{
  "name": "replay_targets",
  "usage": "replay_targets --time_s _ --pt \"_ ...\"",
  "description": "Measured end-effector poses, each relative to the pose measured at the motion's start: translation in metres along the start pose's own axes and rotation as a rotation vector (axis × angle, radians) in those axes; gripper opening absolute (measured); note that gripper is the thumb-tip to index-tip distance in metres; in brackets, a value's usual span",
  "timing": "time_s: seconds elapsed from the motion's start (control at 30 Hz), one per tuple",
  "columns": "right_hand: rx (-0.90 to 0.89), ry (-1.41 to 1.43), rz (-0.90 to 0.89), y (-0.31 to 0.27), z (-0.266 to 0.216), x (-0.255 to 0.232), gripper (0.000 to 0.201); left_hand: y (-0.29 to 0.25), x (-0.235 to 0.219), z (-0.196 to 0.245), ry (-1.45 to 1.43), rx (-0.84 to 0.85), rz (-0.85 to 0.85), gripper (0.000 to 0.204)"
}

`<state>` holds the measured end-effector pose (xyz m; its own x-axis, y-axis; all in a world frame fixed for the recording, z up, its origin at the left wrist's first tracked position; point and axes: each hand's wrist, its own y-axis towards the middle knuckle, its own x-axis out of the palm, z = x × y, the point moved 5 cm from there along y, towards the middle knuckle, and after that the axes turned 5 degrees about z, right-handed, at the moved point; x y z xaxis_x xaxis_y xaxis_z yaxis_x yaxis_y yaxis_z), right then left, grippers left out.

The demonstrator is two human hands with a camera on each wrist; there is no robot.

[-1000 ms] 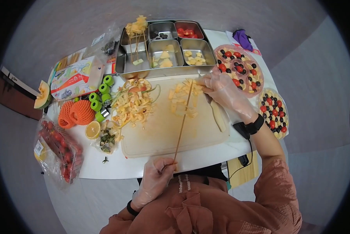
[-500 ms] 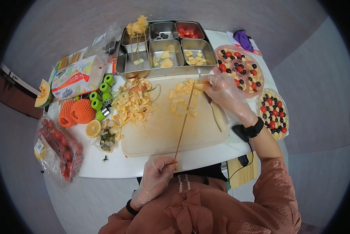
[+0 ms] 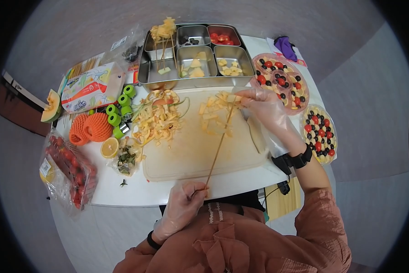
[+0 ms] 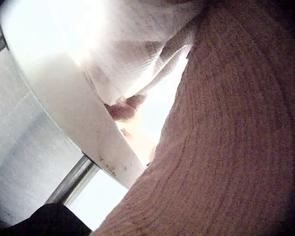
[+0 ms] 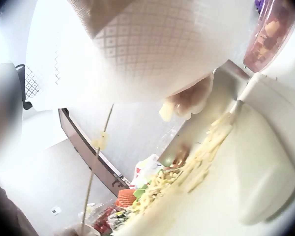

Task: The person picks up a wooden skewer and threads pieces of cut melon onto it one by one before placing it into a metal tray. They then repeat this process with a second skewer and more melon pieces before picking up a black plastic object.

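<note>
My gloved left hand [image 3: 193,194] pinches the lower end of a long bamboo skewer [image 3: 219,148] at the table's near edge. The skewer slants up across the cutting board [image 3: 186,159] toward a pile of yellow fruit pieces [image 3: 212,116]. My gloved right hand [image 3: 243,96] hovers over that pile beside the skewer's tip. In the right wrist view its fingertips [image 5: 189,101] pinch a small fruit piece [image 5: 165,111]. Another piece [image 5: 102,142] sits threaded on the skewer [image 5: 94,172]. In the left wrist view only the glove [image 4: 132,54], the table edge [image 4: 64,113] and a sleeve show.
A heap of peels [image 3: 156,119] covers the board's left part and a knife [image 3: 255,134] lies at its right. A compartmented metal tray [image 3: 143,68] stands behind. Two fruit-topped plates [image 3: 281,82] [image 3: 320,132] lie right. Green cutters [image 3: 120,111], foam nets [image 3: 88,129], a lemon half [image 3: 109,148] and bagged tomatoes [image 3: 68,175] lie left.
The skewer's tip has swung right toward my right hand. That hand has lifted slightly from the fruit pile with a piece pinched. My left hand has stayed at the table edge.
</note>
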<state>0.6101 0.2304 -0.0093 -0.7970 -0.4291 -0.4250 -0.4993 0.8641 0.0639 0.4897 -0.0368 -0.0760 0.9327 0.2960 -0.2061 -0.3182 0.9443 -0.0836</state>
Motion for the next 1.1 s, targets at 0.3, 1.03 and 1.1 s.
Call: replay_targets --time_s 0.3,1.03,1.1 --pt "-0.041 0.164 0.07 -0.02 -0.041 -0.008 0.025 0.002 0.0 0.006 0.044 0.059 0.007 0.01" --pt "-0.261 0.124 0.127 -0.034 -0.045 -0.009 0.021 0.001 -0.001 0.005 0.113 0.145 0.074 0.008" --pt "-0.279 0.123 0.131 -0.034 -0.043 -0.008 0.021 0.0 0.0 0.006 0.087 0.075 0.041 0.009"
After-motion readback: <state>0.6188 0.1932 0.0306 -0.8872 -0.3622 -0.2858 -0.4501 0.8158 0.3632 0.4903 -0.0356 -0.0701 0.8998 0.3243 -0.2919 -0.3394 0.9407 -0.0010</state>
